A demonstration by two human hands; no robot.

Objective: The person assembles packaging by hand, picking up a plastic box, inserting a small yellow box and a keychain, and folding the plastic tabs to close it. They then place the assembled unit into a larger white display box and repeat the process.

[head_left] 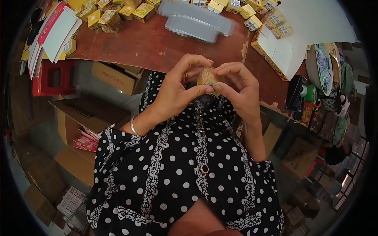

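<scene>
Both hands hold one small yellow box [207,77] in front of my chest, just off the table's near edge. My left hand [182,84] grips its left side, thumb along the lower face and fingers behind it. On the right side, my right hand [239,84] has its thumb and index finger pressed on the box. The fingertips behind the box are partly hidden. Beyond the hands, clear plastic trays [193,26] lie on the red-brown table [138,47]. Several similar yellow boxes [110,20] stand at the table's far left, and more are at the far middle.
An open display carton [275,53] lies at right, beside a bowl of wrapped items [323,65] and green tape [310,93]. Papers [55,31] are at far left, above a red stool [53,78]. Open cardboard boxes [90,114] stand below the table's left edge.
</scene>
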